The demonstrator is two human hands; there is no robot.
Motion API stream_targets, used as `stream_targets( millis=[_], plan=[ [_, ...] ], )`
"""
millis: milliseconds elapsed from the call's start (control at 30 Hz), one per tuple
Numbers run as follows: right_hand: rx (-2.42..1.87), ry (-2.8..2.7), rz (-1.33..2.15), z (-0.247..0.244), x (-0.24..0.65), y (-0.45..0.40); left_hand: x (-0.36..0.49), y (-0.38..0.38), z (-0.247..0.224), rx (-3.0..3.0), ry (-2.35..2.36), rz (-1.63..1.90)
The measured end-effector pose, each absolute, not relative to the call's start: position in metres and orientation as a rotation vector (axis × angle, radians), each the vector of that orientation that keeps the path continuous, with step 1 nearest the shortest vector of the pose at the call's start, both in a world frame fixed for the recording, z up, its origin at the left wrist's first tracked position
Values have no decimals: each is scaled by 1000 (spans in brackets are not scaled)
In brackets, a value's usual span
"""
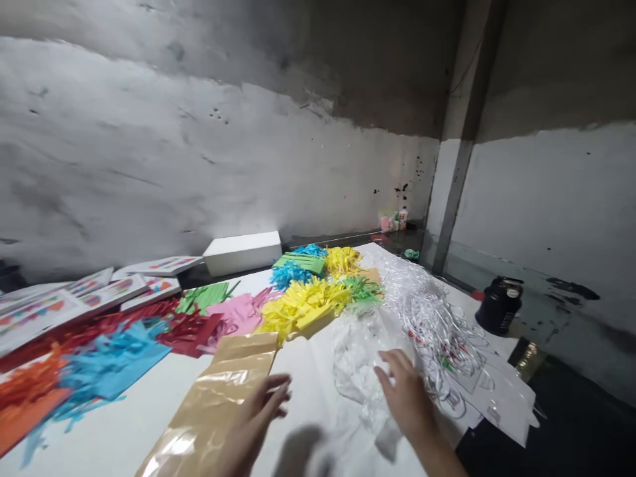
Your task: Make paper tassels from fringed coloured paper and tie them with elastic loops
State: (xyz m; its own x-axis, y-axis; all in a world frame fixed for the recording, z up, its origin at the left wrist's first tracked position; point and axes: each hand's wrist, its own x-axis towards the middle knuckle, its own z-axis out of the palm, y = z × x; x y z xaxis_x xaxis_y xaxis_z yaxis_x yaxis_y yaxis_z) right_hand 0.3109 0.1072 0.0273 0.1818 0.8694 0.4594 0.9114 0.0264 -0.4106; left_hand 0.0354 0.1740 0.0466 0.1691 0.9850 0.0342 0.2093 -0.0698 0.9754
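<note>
A person's left hand (263,407) is at the lower centre of the frame, its fingers loosely curled with narrow gaps between them and nothing seen in them. It is over or just beside the right edge of a long, glossy tan plastic-like sheet (209,397) that slants up from the bottom edge; whether they touch, I cannot tell. The right hand (405,394), lower and right of centre, has its thumb and fingers moderately apart, at the right side of a crumpled clear plastic bag (354,358) with whitish contents. The view does not show whether the fingertips touch the bag or pinch it.

The bag lies right of centre on a white table covering (132,424). Up and right of it spreads a tangled heap of shiny white string (422,298), with flat white cards (504,397) at its lower right end. Above the tan sheet, around the middle of the frame, are yellow fringed paper (303,305) and pink fringed paper (243,313); dark red fringed paper (193,331), blue fringed paper (114,364) and orange fringed paper (32,394) run towards the lower left. Flat white boxes with colourful prints (114,291) lie at left, a plain white rectangular box (243,253) stands by the wall, and a rounded black container (499,306) is at right
</note>
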Motion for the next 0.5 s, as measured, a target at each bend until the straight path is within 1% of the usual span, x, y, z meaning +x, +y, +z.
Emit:
stream_targets(
  millis=[100, 200, 333, 433, 500],
  plan=[
    [-1661, -2036, 71, 34, 251, 143, 89, 215, 44, 1548, 1196, 980],
    [-1634, -2296, 190, 34, 230, 182, 115, 260, 29, 1629, 1257, 947],
    [-1908, -2231, 210, 50, 278, 213, 117, 301, 8, 1826, 1300, 846],
    [-2001, -2102, 184, 72, 326, 204, 122, 318, 1, 1999, 1256, 771],
    [-1962, -2027, 134, 78, 353, 184, 134, 327, -1, 2116, 1179, 730]
  ],
)
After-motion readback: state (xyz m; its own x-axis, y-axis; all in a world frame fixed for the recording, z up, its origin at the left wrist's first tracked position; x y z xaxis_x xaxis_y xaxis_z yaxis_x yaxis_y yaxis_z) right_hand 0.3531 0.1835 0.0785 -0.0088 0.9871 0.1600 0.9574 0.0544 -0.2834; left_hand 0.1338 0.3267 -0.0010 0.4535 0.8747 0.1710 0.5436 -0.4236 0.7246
